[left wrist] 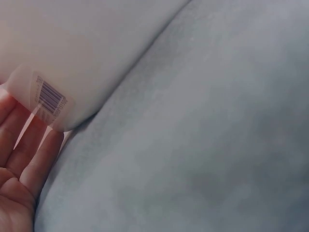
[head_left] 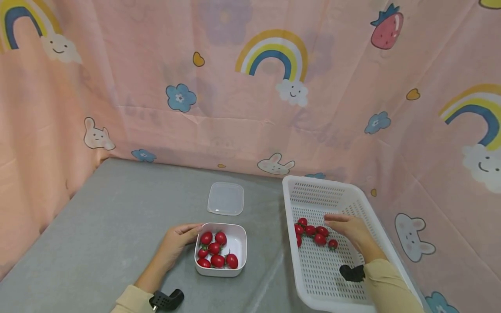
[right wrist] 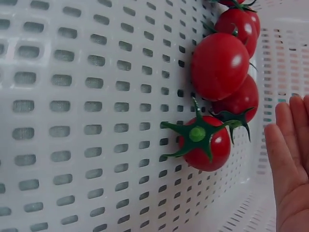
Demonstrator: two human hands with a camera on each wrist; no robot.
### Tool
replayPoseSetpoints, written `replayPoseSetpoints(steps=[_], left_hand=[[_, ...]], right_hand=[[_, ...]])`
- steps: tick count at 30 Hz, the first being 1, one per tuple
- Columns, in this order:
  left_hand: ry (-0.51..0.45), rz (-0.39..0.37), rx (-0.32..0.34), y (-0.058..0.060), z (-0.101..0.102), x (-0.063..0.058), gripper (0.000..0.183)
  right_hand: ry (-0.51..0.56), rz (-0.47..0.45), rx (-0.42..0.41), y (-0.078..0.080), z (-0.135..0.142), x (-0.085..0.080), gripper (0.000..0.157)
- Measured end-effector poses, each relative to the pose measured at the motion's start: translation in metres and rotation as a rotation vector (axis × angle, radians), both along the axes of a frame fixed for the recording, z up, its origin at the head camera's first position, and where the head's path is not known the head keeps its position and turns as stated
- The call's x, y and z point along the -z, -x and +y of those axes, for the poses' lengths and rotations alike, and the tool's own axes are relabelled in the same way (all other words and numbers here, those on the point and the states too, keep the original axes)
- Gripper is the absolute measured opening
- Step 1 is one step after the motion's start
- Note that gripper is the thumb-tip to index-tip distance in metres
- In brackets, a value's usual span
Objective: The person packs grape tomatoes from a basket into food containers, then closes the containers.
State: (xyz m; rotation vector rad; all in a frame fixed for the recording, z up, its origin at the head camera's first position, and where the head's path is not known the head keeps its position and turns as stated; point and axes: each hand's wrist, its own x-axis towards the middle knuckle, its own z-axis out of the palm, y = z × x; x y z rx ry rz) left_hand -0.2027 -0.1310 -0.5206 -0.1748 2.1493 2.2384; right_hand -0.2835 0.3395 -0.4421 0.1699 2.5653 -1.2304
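A small white square container (head_left: 236,243) holds several red cherry tomatoes (head_left: 217,261). My left hand (head_left: 178,243) touches its left side near the back corner. In the left wrist view, the fingers (left wrist: 41,162) lie fairly straight against the outer wall, beside a barcode label (left wrist: 50,99). On the right stands a large white perforated basket (head_left: 322,287) with more cherry tomatoes (head_left: 320,239) in its left part. Over the basket, my right hand (head_left: 352,232) is beside these tomatoes with its fingers extended, holding nothing. One tomato (right wrist: 207,150) with a green stem shows close in the right wrist view.
A translucent square lid (head_left: 225,199) lies on the grey table (head_left: 117,226) behind the small container. A pink patterned curtain (head_left: 219,134) hangs along the table's back and sides. The basket's raised walls surround the tomatoes inside it.
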Motion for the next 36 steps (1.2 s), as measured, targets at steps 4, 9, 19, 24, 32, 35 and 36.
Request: replayPoseSetpoints(steps=[4, 9, 19, 24, 32, 35, 36], left_hand=[[-0.004, 0.005, 0.003, 0.000, 0.000, 0.002, 0.034], [0.002, 0.012, 0.000, 0.000, -0.001, 0.002, 0.033], [0.003, 0.007, 0.006, 0.000, 0.000, 0.001, 0.033], [-0.009, -0.004, -0.004, 0.000, 0.001, 0.001, 0.033], [0.006, 0.014, 0.002, -0.001, 0.000, 0.000, 0.034], [0.013, 0.010, 0.000, -0.001, 0.000, -0.001, 0.034], [0.017, 0.008, -0.002, -0.001, 0.001, -0.001, 0.034]], right_hand=[[0.004, -0.008, -0.001, 0.001, 0.000, 0.003, 0.058], [0.011, 0.000, -0.027, 0.001, 0.001, 0.005, 0.057], [-0.054, -0.011, -0.013, 0.001, 0.000, 0.011, 0.057], [-0.062, -0.001, -0.009, 0.001, 0.001, 0.013, 0.056], [-0.110, -0.013, 0.025, 0.003, 0.001, 0.016, 0.054], [-0.136, -0.017, 0.027, 0.004, 0.001, 0.018, 0.053], [-0.141, -0.018, 0.028, 0.004, 0.001, 0.018, 0.053]])
